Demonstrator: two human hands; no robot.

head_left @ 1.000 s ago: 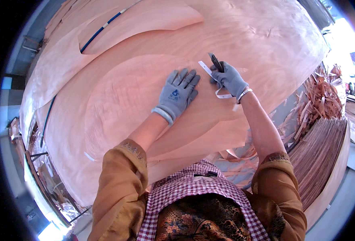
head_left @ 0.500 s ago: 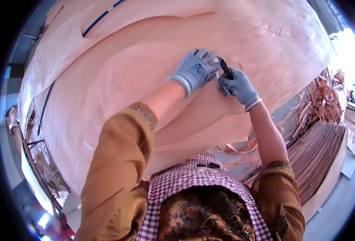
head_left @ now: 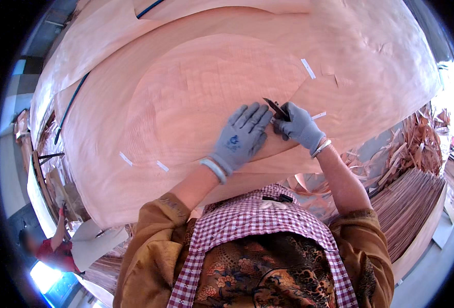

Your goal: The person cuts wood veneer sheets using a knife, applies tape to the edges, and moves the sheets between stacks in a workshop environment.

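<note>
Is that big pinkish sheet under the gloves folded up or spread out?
Spread out: the pinkish sheet reaches far beyond the left hand and right hand, with white strips lying across its broad surface.

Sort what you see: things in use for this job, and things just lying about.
In use, it seems: left hand, flat on the pinkish sheet; right hand, gripping a dark knife; white tape strips.

Lying about, apparently: scrap heap; stacked sheets; dark rod.

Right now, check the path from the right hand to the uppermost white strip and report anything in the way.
Nothing visible stands between the right hand and the uppermost white strip; only pinkish sheet shows there. The dark knife in its grip points left of that path.
</note>
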